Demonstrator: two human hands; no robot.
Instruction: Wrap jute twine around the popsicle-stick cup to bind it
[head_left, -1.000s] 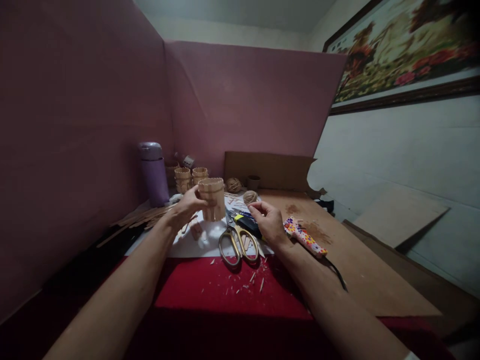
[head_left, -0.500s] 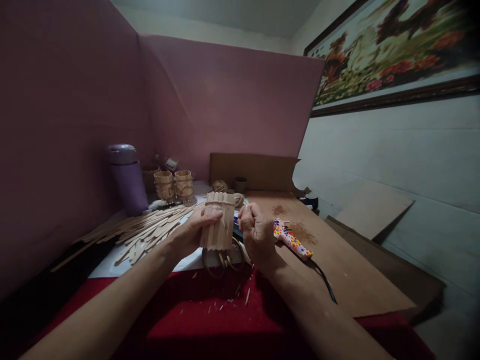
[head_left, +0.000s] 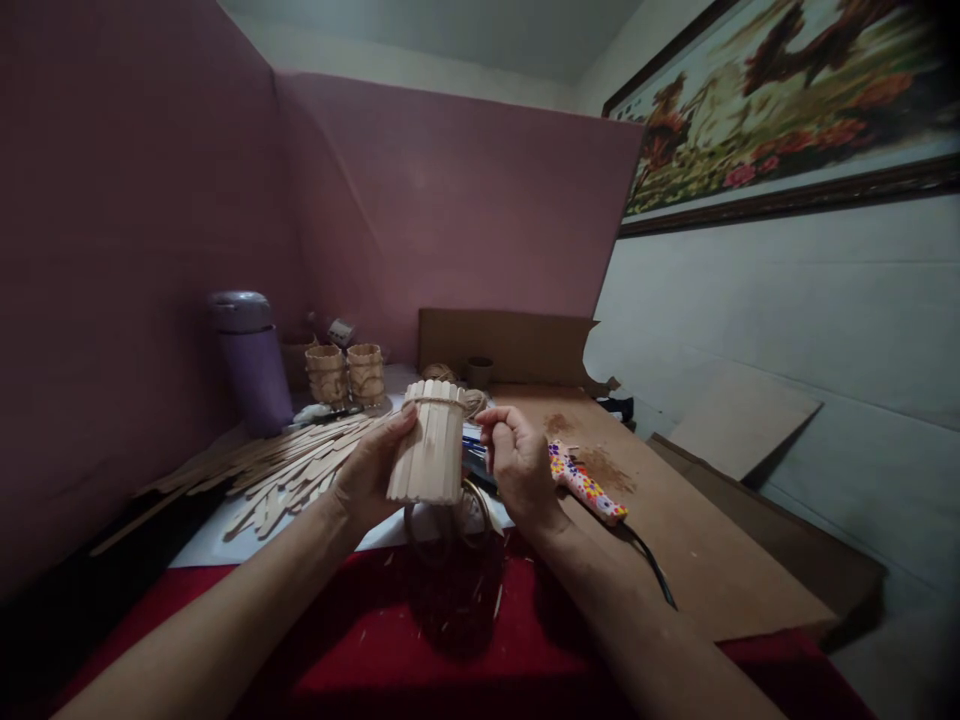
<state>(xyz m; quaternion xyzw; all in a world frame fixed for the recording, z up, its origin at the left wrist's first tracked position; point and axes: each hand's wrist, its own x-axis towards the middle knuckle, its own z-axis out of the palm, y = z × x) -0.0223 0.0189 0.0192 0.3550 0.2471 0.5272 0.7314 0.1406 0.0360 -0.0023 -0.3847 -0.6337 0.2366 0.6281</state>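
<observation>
My left hand (head_left: 375, 465) grips the left side of a cup made of upright craft sticks (head_left: 427, 455), its thumb near the rim. A strand of brown twine (head_left: 435, 401) circles the cup just under its top edge. To the right of the cup, my right hand (head_left: 517, 455) is closed in a pinch on what looks like the twine's end, close to the cup but apart from it. A pair of scissors with looped handles (head_left: 480, 515) lies partly hidden below the cup. Beyond the right hand rests a flower-patterned glue gun (head_left: 589, 485).
Loose craft sticks (head_left: 300, 470) fan out on white paper at left. Two twine-trimmed cups (head_left: 365, 375) and a purple flask (head_left: 255, 370) stand behind them. A brown board (head_left: 720, 560) covers the right side; small scraps dot the red cloth (head_left: 360, 650).
The cup has tilted and turned in my left hand, whose thumb has shifted from its front to its left edge. My right hand stays pinched, slightly turned.
</observation>
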